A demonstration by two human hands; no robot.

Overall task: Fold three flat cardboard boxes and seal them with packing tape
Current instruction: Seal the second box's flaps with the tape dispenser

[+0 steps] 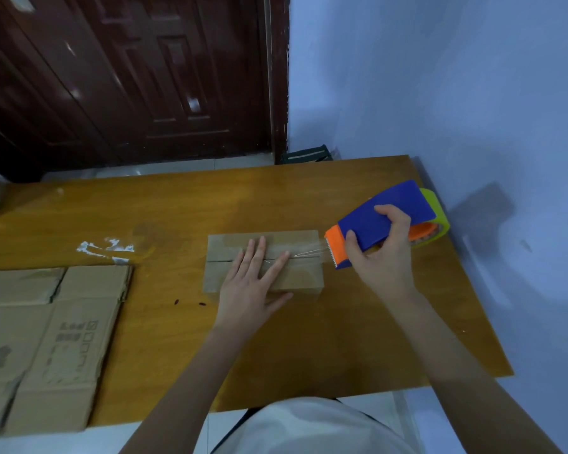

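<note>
On the wooden table (pixel 276 198), the folded box (pixel 295 276) is pressed flat by the spread left hand (pixel 254 283) while the tape dispenser (pixel 384 224) is gripped by the right hand (pixel 382 253); the stretched tape (pixel 310 252) may be wrinkled if pulled askew.

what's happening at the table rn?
A person is taping a small folded cardboard box shut on the wooden table. The left hand presses flat on the box's top seam, while the right hand grips a blue and orange tape dispenser at the box's right edge, with clear tape stretched to the box. Flat cardboard boxes lie to the left.
</note>
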